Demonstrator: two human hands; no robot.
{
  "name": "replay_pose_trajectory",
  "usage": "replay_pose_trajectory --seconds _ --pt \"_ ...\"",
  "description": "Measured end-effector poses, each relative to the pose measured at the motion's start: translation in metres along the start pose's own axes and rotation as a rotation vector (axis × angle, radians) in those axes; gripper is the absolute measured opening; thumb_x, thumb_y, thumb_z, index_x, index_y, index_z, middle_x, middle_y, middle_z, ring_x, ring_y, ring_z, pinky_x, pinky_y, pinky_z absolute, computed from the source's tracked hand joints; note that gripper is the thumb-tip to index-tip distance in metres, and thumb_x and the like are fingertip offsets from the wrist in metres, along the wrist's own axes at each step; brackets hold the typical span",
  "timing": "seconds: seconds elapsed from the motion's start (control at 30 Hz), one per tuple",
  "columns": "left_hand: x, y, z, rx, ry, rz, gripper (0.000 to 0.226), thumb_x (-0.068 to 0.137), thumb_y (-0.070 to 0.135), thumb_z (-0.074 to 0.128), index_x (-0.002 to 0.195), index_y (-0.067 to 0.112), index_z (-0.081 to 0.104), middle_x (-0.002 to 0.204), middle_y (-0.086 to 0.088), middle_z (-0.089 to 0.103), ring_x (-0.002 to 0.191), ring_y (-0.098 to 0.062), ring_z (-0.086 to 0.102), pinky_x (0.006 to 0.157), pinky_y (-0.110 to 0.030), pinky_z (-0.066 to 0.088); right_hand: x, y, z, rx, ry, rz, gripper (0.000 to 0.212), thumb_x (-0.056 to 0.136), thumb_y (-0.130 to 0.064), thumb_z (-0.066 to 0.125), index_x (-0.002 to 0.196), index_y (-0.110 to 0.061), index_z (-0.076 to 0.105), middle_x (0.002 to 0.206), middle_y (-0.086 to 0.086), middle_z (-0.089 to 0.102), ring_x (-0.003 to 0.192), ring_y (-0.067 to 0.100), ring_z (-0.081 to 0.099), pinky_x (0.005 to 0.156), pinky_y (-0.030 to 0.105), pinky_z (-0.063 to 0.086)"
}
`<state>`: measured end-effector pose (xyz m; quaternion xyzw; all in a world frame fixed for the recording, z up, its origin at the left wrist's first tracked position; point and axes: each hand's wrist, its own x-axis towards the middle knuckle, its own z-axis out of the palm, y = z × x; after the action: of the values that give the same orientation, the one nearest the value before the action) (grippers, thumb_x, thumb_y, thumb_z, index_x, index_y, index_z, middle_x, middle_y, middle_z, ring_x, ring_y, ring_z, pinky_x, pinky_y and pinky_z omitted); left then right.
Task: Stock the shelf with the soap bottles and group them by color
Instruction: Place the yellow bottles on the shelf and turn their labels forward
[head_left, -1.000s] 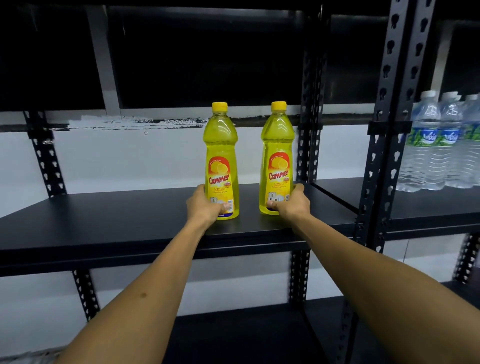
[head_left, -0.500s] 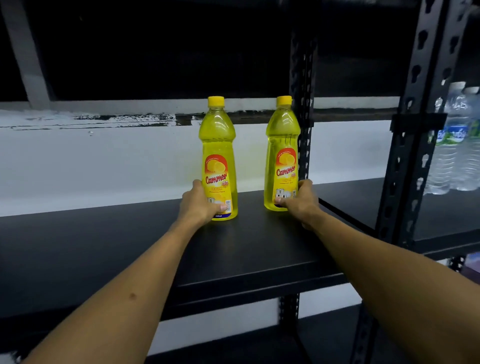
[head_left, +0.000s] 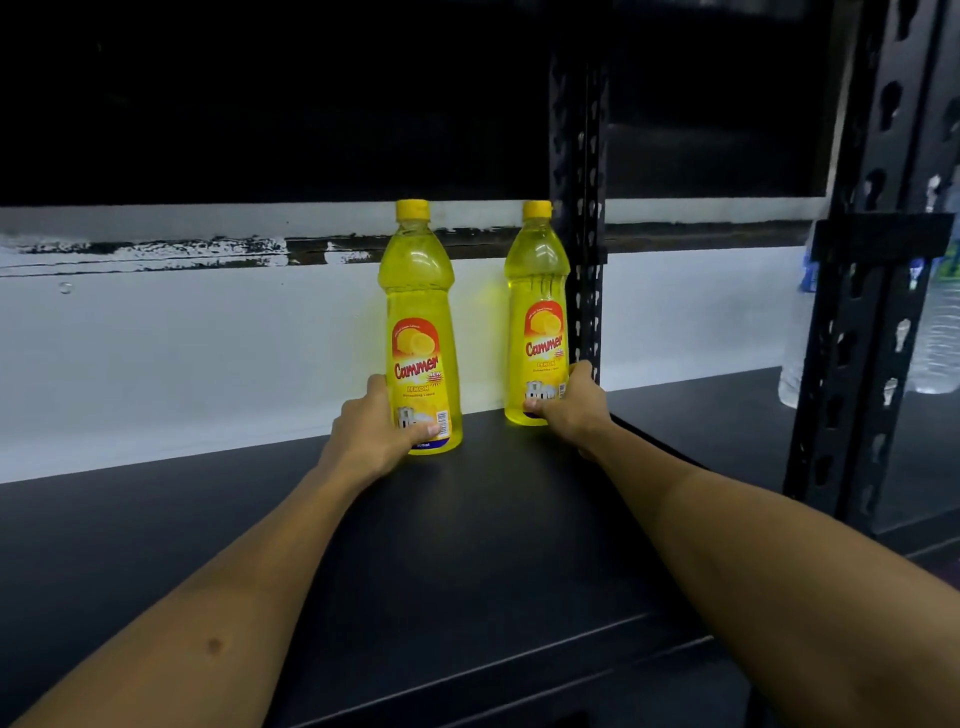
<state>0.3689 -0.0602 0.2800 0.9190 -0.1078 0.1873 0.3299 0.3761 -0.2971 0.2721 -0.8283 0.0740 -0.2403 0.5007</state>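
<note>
Left hand (head_left: 371, 434) grasps left yellow bottle (head_left: 418, 332); right hand (head_left: 569, 410) grasps right yellow bottle (head_left: 540, 317). Risk: tall bottles topple on abrupt release; right one knocks upright post (head_left: 579, 208).

Dim, dark upper shelving, bright white wall, wide-angle bending at edges.

White wall (head_left: 208, 353) with scuffed dark band, black slotted uprights (head_left: 579, 218), dim darkness above
</note>
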Motion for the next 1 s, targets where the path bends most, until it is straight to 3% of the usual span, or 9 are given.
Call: replay_pose_trajectory --seconds 0.33,0.43,0.6,0.7,0.8,0.9,1.0 --pt "0.004 -0.003 0.006 0.052 0.021 0.003 0.072 0.077 0.052 0.074 0.129 0.018 0.039 0.129 -0.008 0.058 0.110 -0.029 0.060 0.086 -0.041 0.050 0.012 0.000 0.010 -0.082 0.016 -0.040 0.074 0.079 -0.026 0.080 0.133 -0.008 0.032 0.127 0.014 0.055 0.117 0.032 0.055 0.098 0.046 0.047" --pt "0.005 -0.005 0.004 0.020 0.008 0.011 0.073 0.076 0.051 0.075 0.130 0.018 0.039 0.129 -0.007 0.058 0.110 -0.028 0.060 0.087 -0.041 0.051 0.013 0.002 0.010 -0.089 0.018 -0.047 0.069 0.080 -0.025 0.079 0.129 -0.008 0.034 0.127 0.014 0.054 0.116 0.031 0.055 0.096 0.044 0.047" --pt "0.003 -0.019 -0.010 -0.019 -0.156 0.000 0.079 0.081 0.036 0.076 0.144 0.020 0.032 0.130 -0.011 0.059 0.108 -0.024 0.062 0.090 -0.037 0.048 0.013 0.003 0.010 -0.104 0.030 -0.041 0.066 0.080 -0.027 0.080 0.126 -0.008 0.036 0.126 0.014 0.055 0.116 0.031 0.055 0.095 0.043 0.047" --pt "0.002 -0.029 -0.016 0.034 -0.187 -0.022 0.074 0.084 0.029 0.074 0.145 0.018 0.033 0.135 -0.013 0.055 0.116 -0.025 0.059 0.095 -0.037 0.046 0.013 0.002 0.014 -0.135 0.048 -0.008 0.069 0.078 -0.031 0.080 0.127 -0.009 0.037 0.127 0.015 0.054 0.117 0.033 0.055 0.095 0.044 0.047" --pt "0.002 -0.039 -0.016 0.087 -0.174 -0.054 0.068 0.086 0.038 0.070 0.142 0.017 0.038 0.139 -0.013 0.051 0.122 -0.025 0.054 0.098 -0.036 0.044 0.005 -0.006 0.022 -0.242 0.204 0.039 0.074 0.078 -0.033 0.077 0.134 -0.014 0.032 0.131 0.019 0.042 0.121 0.039 0.046 0.100 0.049 0.042" --pt "0.002 -0.043 -0.014 0.102 -0.159 -0.046 0.063 0.087 0.042 0.067 0.140 0.017 0.043 0.141 -0.012 0.050 0.125 -0.025 0.051 0.099 -0.036 0.042 -0.010 -0.024 0.030 -0.289 0.424 -0.133 0.069 0.079 -0.029 0.068 0.136 -0.013 0.032 0.129 0.016 0.041 0.120 0.036 0.042 0.102 0.047 0.033" --pt "0.002 -0.043 -0.012 0.109 -0.146 -0.023 0.058 0.088 0.042 0.066 0.137 0.018 0.048 0.138 -0.010 0.053 0.125 -0.025 0.051 0.098 -0.035 0.042 -0.025 -0.042 0.053 0.012 0.279 -0.307 0.069 0.084 -0.038 0.068 0.137 -0.011 0.034 0.131 0.014 0.043 0.120 0.032 0.045 0.101 0.048 0.041"
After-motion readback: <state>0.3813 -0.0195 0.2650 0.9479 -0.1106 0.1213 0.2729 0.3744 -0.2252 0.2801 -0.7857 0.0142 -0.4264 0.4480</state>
